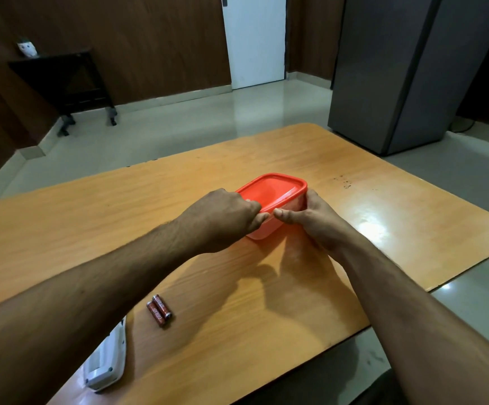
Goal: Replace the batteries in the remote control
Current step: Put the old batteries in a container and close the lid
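Note:
A plastic box with a red lid (275, 191) stands in the middle of the wooden table (138, 206). My left hand (223, 220) grips the lid's near-left edge with thumb and fingers. My right hand (310, 220) holds the box's right side, its thumb at the lid's near rim. Two dark red batteries (159, 310) lie side by side on the table near me. A white remote control (107, 363) lies at the near left, partly hidden under my left forearm. What the box holds cannot be seen.
A grey refrigerator (406, 71) stands beyond the table's far right corner. A black side table (68, 83) with a white mug sits against the brown wall at the left. A white door (255, 39) is at the back. The table's near edge runs diagonally at the right.

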